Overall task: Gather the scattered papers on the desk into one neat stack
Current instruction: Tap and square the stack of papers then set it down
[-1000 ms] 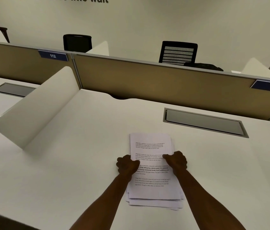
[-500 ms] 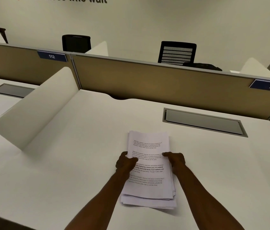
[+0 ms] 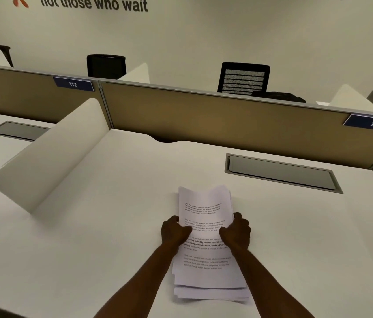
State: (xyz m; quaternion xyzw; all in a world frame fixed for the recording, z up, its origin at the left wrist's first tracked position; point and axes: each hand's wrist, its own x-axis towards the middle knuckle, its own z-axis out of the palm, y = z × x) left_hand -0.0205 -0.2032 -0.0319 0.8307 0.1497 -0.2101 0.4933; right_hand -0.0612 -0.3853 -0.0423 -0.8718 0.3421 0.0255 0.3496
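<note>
Two hands: I have my left hand (image 3: 174, 231) and right hand (image 3: 236, 232) clamped on the long edges of the papers (image 3: 206, 239), one on each side.
Fingers: curled tight and pressed together on both hands, thumbs on top of the printed sheet, the rest tucked under or against the edges; I cannot tell how far they reach beneath.
Stack, near end: the lower sheets fan out past the top one toward me, corners staggered, so it is not square yet.
Stack, far end: bowed up between my hands, lifted off the desk (image 3: 93, 226).
Step in hand: squaring up, as I judge it. I would loosen the squeeze so sheets can slide, stand the bundle on its short edge and tap it down, then turn it and tap a long edge.
Risk: gripping this hard may crease the middle and lock the offset in.
Cable tray (image 3: 281, 173): a recessed slot in the desk with its grey flap shut; contents hidden.
Second tray (image 3: 18, 130): on the neighbouring desk, also shut.
</note>
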